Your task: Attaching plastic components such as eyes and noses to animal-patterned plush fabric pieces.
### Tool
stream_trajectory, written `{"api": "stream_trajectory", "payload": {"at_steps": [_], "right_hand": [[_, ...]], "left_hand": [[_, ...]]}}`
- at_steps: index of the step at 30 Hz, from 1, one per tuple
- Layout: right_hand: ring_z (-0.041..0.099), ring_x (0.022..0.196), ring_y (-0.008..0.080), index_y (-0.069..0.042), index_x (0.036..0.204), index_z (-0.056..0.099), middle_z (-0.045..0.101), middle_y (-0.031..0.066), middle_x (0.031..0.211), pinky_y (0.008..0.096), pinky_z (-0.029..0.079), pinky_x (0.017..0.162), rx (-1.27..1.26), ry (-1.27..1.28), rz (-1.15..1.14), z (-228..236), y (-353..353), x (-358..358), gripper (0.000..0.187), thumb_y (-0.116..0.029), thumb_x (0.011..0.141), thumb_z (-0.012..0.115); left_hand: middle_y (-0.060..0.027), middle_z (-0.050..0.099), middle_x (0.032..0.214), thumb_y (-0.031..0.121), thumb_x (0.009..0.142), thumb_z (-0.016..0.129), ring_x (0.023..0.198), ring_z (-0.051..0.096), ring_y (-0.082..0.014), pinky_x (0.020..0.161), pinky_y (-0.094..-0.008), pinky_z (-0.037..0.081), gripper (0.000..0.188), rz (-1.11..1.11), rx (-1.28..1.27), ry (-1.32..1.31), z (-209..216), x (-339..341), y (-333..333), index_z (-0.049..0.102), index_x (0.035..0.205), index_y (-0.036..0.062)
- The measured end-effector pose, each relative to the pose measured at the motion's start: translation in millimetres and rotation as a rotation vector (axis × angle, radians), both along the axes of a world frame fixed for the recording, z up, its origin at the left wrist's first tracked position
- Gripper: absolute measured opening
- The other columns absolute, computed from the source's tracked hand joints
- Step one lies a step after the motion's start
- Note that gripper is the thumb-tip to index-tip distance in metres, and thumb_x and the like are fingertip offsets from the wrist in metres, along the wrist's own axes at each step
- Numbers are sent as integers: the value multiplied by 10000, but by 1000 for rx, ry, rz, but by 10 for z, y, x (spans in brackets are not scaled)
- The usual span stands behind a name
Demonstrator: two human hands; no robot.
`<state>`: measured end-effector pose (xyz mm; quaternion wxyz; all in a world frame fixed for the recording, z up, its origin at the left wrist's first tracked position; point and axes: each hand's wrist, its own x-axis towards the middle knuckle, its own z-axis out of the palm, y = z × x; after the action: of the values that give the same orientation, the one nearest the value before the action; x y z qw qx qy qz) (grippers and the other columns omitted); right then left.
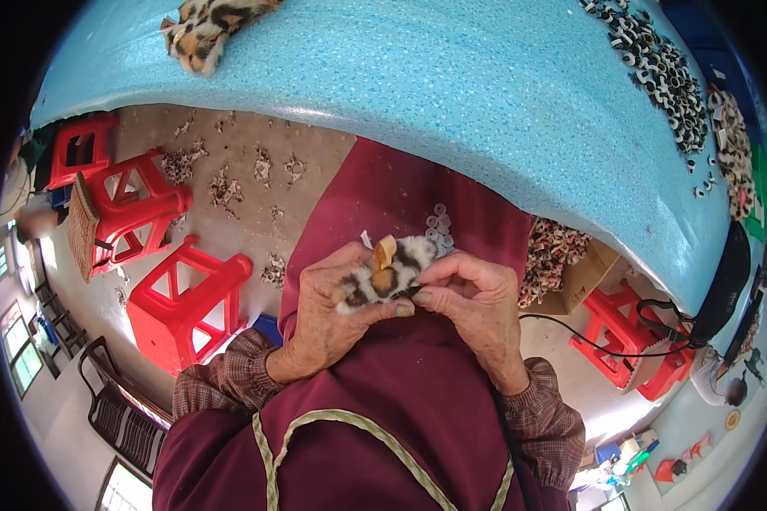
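Over my lap, my left hand [334, 298] is closed round a small furry plush piece [387, 274] with white, black and orange patches. A tan flap, perhaps an ear, stands up from its top. My right hand [473, 298] pinches the right edge of the same piece between thumb and forefinger. Something small and dark shows at those fingertips, too little of it to name. Just beyond my right hand, several clear round plastic pieces [439, 223] lie on my dark red apron [341, 430].
A blue speckled table [383, 94] curves ahead, bearing another spotted plush piece [200, 38] and a heap of small black-and-white parts [663, 72]. Below its right side stands a cardboard box [590, 277] of furry pieces. Red stools [175, 311] and fur scraps [226, 189] are on the floor.
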<state>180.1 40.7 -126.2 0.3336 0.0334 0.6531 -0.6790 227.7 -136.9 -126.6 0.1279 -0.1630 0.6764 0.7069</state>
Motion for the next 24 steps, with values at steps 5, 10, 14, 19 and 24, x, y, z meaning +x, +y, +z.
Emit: {"api": "stream_trajectory", "payload": {"at_steps": [5, 10, 14, 19, 24], "right_hand": [[610, 664, 87, 29, 858, 672, 651, 58, 751, 194, 498, 594, -150, -194, -93, -42, 10, 88, 77, 49, 784, 670], [615, 664, 96, 33, 883, 671, 655, 67, 761, 209, 507, 597, -137, -253, -56, 12, 109, 20, 78, 48, 816, 632], [597, 912, 122, 38, 960, 653, 623, 95, 1023, 247, 512, 777, -213, -62, -65, -105, 86, -75, 204, 118, 791, 570], [574, 904, 98, 44, 954, 602, 586, 60, 959, 220, 485, 788, -314, -91, 67, -188, 71, 106, 242, 166, 770, 503], [540, 774, 64, -3, 896, 528, 546, 16, 862, 201, 458, 694, -197, -54, 76, -98, 32, 228, 124, 86, 816, 563]], "left_hand": [[-23, 570, 774, 128, 627, 840, 699, 538, -108, 599, -256, 434, 326, -124, -207, 113, 0, -23, -43, 654, 869, 12], [-31, 542, 805, 160, 650, 833, 753, 529, -135, 648, -282, 442, 357, -248, -118, 33, -20, 13, -111, 625, 892, 1], [-15, 527, 855, 170, 694, 815, 831, 511, -106, 749, -278, 437, 350, -362, 248, -182, 4, 51, -97, 605, 918, 1], [34, 539, 894, 141, 714, 806, 888, 504, -58, 818, -235, 427, 414, -289, 343, -270, 39, 40, -102, 577, 1040, 29], [26, 567, 918, 119, 767, 758, 865, 526, -45, 784, -217, 442, 397, -90, 373, -230, -6, 156, -85, 552, 1097, 36]]}}
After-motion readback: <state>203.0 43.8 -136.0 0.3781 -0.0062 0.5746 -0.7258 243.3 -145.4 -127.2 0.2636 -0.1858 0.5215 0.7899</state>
